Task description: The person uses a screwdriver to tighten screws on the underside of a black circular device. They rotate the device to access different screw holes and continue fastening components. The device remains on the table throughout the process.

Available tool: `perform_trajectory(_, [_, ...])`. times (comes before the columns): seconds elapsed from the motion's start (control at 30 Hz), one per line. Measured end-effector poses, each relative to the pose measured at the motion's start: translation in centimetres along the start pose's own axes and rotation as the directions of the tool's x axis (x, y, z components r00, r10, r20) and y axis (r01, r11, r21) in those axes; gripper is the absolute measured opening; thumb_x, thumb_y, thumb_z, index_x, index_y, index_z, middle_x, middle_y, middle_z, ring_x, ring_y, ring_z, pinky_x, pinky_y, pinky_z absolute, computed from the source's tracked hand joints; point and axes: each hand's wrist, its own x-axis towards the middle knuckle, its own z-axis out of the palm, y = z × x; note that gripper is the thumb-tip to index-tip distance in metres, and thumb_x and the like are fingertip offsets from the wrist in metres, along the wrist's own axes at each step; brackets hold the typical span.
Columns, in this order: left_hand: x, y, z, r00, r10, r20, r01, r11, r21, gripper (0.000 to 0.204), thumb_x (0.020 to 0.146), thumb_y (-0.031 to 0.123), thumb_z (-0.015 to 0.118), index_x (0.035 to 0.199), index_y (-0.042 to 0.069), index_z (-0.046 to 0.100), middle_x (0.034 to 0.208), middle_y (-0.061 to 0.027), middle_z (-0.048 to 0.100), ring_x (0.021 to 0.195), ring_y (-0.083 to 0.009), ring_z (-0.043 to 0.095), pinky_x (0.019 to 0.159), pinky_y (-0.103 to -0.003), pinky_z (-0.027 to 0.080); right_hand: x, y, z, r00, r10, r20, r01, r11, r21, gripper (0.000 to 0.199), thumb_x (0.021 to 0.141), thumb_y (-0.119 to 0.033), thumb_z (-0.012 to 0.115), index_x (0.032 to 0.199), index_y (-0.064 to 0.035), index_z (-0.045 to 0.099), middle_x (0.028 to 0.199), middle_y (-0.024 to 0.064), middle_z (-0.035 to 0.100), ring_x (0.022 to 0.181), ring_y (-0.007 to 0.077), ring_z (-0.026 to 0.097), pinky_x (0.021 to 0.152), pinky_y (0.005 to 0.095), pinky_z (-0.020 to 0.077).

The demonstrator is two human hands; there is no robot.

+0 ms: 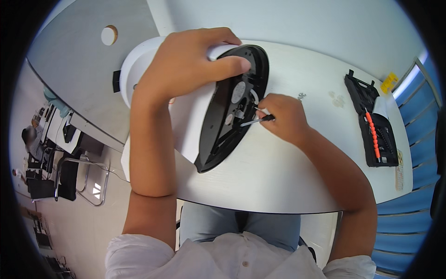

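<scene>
A white appliance (185, 122) lies on its side on the table, its long black oval underside (211, 122) facing right with inner parts and a pale cable showing. My left hand (188, 63) grips its upper end, thumb pressed on the black underside and fingers over the white shell. At the underside's right edge, my right hand (285, 118) is closed in a pinch on a slim tool (253, 122) with a silver shaft and a black part by the fingers. The shaft points left into the recess. The tool's exact kind and its tip are hard to make out.
Small metal screws (301, 96) lie right of the appliance on the white table (260, 186). Farther right is an open black tool case (383, 139) with an orange flexible shaft (373, 135). A grey partition (83, 69) stands left; a chair (69, 179) and a seated person are beyond.
</scene>
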Motion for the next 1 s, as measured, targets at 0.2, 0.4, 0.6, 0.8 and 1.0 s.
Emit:
perform_trajectory(0.2, [0.2,-0.7,0.3,0.994,0.074,-0.080,-0.074,0.997,-0.001,0.058,0.071,0.052,0.062,0.104,0.005,0.068,0.097,-0.0164,0.069,0.087,-0.0317,0.064,0.082,-0.035,0.049,0.7,4.4,-5.2,0.736,0.539,0.410,-0.564,0.823,-0.070,0.016,0.086,-0.016,0.060,0.079,-0.0014,0.057,0.061,0.0075,0.053,0.056,0.0175,0.048,0.054,0.0324,0.0380])
perform_trajectory(0.4, [0.4,-0.9,0.6,0.992,0.097,-0.087,-0.100,0.995,-0.031,0.056,0.072,0.051,0.061,0.104,0.005,0.067,0.095,-0.0158,0.068,0.086,-0.0306,0.064,0.081,-0.035,0.049,-0.7,5.3,-5.2,0.627,0.525,0.575,-0.452,0.847,-0.280,0.018,0.084,-0.018,0.061,0.078,-0.0017,0.054,0.065,0.0106,0.054,0.062,0.0249,0.049,0.060,0.0382,0.0397])
perform_trajectory(0.6, [0.4,-1.0,0.5,0.994,0.092,-0.066,-0.094,0.995,-0.030,0.056,0.072,0.050,0.062,0.103,0.005,0.067,0.092,-0.0145,0.068,0.083,-0.0288,0.063,0.082,-0.034,0.049,-1.1,5.5,-5.0,0.701,0.478,0.529,-0.387,0.878,-0.282,0.017,0.081,-0.017,0.065,0.079,-0.0030,0.054,0.070,0.0105,0.058,0.063,0.0261,0.050,0.060,0.0382,0.0407])
perform_trajectory(0.8, [0.3,-0.6,0.2,0.999,0.053,-0.007,-0.053,0.998,-0.036,0.061,0.075,0.051,0.059,0.107,-0.001,0.063,0.096,-0.0125,0.066,0.091,-0.0215,0.062,0.085,-0.032,0.047,0.1,5.1,-6.9,0.742,0.523,0.420,-0.557,0.829,-0.047,0.018,0.081,-0.015,0.068,0.083,-0.0038,0.055,0.067,0.0033,0.053,0.063,0.0161,0.048,0.058,0.0324,0.0385])
perform_trajectory(1.0, [0.3,-1.0,0.7,0.995,0.071,-0.074,-0.075,0.996,-0.054,0.053,0.072,0.048,0.062,0.103,0.006,0.067,0.089,-0.0124,0.067,0.080,-0.0247,0.063,0.080,-0.032,0.048,2.4,1.6,-9.0,0.711,0.523,0.470,-0.679,0.685,0.264,0.019,0.087,-0.020,0.047,0.085,-0.0031,0.055,0.070,0.0045,0.050,0.066,0.0151,0.045,0.061,0.0317,0.0392])
